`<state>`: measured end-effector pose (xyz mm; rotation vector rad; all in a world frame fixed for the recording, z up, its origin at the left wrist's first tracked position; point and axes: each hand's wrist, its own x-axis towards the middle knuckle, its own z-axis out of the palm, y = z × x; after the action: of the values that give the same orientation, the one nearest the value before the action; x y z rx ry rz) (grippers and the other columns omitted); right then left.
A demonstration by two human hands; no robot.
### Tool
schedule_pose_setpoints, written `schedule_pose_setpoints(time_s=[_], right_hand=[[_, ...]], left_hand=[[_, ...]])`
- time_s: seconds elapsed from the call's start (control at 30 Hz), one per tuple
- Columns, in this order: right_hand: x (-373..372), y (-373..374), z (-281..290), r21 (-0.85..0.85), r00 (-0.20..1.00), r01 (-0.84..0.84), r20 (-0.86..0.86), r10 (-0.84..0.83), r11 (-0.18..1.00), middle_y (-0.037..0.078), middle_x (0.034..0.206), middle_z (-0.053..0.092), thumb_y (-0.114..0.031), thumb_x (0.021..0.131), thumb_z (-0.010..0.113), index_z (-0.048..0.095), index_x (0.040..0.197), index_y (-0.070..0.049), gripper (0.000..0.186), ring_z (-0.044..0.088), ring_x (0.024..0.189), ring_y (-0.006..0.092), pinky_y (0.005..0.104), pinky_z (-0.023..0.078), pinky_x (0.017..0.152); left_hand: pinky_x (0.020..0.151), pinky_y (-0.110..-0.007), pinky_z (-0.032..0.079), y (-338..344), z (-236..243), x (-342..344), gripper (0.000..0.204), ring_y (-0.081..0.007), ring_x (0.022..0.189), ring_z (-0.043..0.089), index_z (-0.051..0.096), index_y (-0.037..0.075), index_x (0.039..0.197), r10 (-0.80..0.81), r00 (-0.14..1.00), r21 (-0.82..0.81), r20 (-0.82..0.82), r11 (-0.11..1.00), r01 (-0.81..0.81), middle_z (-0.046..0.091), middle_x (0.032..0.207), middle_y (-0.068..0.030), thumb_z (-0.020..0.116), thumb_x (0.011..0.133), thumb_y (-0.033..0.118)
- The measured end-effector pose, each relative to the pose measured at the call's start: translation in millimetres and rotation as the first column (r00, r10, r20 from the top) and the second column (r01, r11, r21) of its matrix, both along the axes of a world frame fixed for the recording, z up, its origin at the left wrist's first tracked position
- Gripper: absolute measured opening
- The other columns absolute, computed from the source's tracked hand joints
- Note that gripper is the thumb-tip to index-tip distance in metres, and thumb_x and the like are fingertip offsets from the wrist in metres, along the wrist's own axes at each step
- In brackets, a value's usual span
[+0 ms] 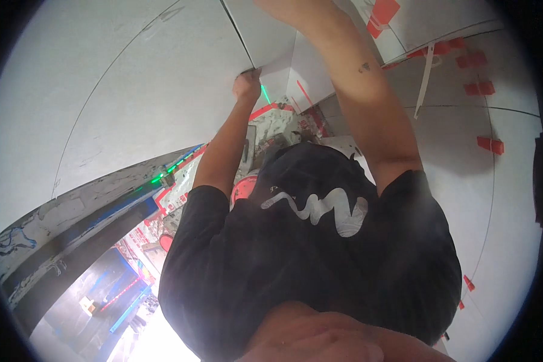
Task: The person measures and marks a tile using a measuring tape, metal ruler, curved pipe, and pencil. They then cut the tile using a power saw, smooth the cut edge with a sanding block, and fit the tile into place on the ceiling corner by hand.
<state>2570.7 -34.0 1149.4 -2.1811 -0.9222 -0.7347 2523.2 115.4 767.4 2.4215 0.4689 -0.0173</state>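
My left hand [247, 85] is closed at the lower end of a dark joint [238, 33] between large pale grey panels [163, 78] that look like tiles. Something thin and dark shows at its fingertips, too small to name. My right arm reaches up past the upper edge of the view. Only the wrist and part of my right hand [286, 7] show there, over a pale panel; its fingers are out of sight. A bright green laser line [265, 95] falls just beside my left hand.
Red wedges [479, 88] sit along the joints of the panels at the right. A thin white strip [425, 81] hangs near them. Below my left arm are a red bucket [244, 188], a littered floor covering [274, 123] and a long dark ledge [96, 223].
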Motion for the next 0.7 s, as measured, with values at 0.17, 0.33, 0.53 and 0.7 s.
schedule_pose_setpoints(time_s=[0.17, 0.33, 0.53, 0.7], right_hand=[[0.3, -3.7, -0.4, -0.043, 0.999, 0.03, -0.034, -0.032, 0.999, 0.016, 0.109, 0.063, -0.016, 0.094, 0.071, 0.07, 0.102, -0.001, 0.017, 0.056, 0.112, 0.0354, 0.0557, 0.04, 0.1], [6.4, -2.8, -1.9, -0.029, 0.999, 0.04, 0.012, -0.039, 0.999, 0.016, 0.11, 0.064, -0.017, 0.094, 0.071, 0.07, 0.1, -0.002, 0.016, 0.057, 0.113, 0.0351, 0.0536, 0.041, 0.101], [4.8, -3.4, 0.0, -0.083, 0.997, 0.073, -0.003, -0.073, 0.994, 0.014, 0.111, 0.064, -0.019, 0.092, 0.074, 0.07, 0.106, -0.003, 0.021, 0.058, 0.114, 0.0343, 0.0523, 0.042, 0.102], [3.8, -5.1, 0.0, -0.099, 0.997, 0.067, 0.042, -0.063, 0.993, 0.013, 0.11, 0.064, -0.02, 0.091, 0.075, 0.069, 0.104, -0.003, 0.022, 0.057, 0.113, 0.0335, 0.0518, 0.042, 0.101]], left_hand=[[0.093, -0.05, 0.053, -7.2, 6.3, -1.0, 0.045, -0.0401, 0.108, 0.068, 0.079, 0.016, 0.109, 0.014, 1.0, -0.034, -0.013, 0.999, -0.015, 0.074, 0.11, -0.0194, 0.055, 0.099, 0.053], [0.093, -0.049, 0.054, -11.8, 12.1, -0.8, 0.044, -0.0385, 0.109, 0.069, 0.078, 0.017, 0.113, 0.04, 0.998, -0.071, -0.038, 0.997, -0.042, 0.074, 0.113, -0.018, 0.055, 0.1, 0.053], [0.093, -0.049, 0.055, -14.0, 15.7, 1.8, 0.045, -0.0376, 0.111, 0.069, 0.076, 0.021, 0.118, 0.08, 0.989, 0.063, -0.121, 0.995, -0.073, 0.074, 0.117, -0.0149, 0.05, 0.102, 0.054], [0.095, -0.048, 0.054, -11.1, 19.1, 1.2, 0.048, -0.0357, 0.113, 0.069, 0.077, 0.022, 0.118, 0.041, 0.995, 0.086, -0.09, 0.996, -0.033, 0.074, 0.117, -0.0139, 0.045, 0.103, 0.055]])
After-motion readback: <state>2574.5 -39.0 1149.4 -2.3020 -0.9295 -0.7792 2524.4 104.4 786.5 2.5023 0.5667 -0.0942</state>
